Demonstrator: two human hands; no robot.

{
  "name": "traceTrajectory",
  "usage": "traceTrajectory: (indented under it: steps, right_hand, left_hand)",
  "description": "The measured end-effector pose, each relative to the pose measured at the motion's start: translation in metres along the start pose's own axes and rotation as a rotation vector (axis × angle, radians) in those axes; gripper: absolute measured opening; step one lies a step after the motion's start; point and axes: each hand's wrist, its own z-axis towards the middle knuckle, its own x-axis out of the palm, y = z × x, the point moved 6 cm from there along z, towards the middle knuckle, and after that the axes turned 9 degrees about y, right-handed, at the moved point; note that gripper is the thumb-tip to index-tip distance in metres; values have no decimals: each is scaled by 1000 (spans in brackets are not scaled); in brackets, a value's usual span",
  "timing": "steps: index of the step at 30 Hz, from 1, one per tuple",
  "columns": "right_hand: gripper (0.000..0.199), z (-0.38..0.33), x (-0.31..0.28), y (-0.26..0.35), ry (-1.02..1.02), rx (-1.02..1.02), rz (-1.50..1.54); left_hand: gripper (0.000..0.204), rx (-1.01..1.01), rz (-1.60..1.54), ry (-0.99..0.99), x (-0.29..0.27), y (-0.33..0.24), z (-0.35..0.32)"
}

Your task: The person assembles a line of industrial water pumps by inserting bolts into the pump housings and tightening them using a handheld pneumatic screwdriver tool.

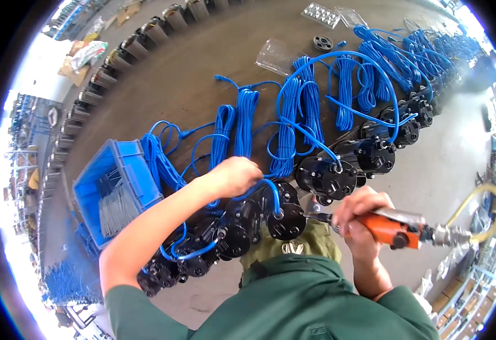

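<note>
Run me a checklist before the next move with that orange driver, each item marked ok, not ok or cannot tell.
1. Right hand gripping the orange pneumatic driver: ok.
2. Yellow hose joined to the driver's rear through metal fittings: ok.
3. Driver tip directed at the end of the nearest black cylinder: ok.
4. Tip seated on a screw: cannot tell.
5. Left hand apart from the tip: ok.
6. Left hand's hold on the blue cable: cannot tell.

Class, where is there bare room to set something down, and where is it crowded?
Bare: the brown work surface between the metal cylinders and the blue cables, left of the clear plastic tray. Crowded: the near edge, packed with black cylinders, cables and, at left, the blue bin.
</note>
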Motion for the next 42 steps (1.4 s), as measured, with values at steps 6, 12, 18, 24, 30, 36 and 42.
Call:
traceTrajectory:
  steps: [6,12,18,24,30,36,42]
  right_hand:
    - [23,-3,14,0,-211,14,-220]
    - [24,6,26,-17,-281,53,-228]
    - [24,22,38,-55,-163,9,-239]
    - [24,20,47,-72,-80,58,-293]
    - [20,20,54,-75,-42,6,-350]
    - [23,19,56,-76,-64,-1,-287]
    - [31,20,58,-79,-113,86,-296]
  left_hand:
    - [17,423,-72,105,54,18,69]
    - [16,529,-121,127,61,12,75]
    - [11,566,-59,71,63,13,66]
    - [13,563,-142,69,65,12,58]
    - [25,611,-159,-66,70,19,56]
    - [23,283,-219,138,100,53,10]
    - [16,303,-276,-24,109,52,10]
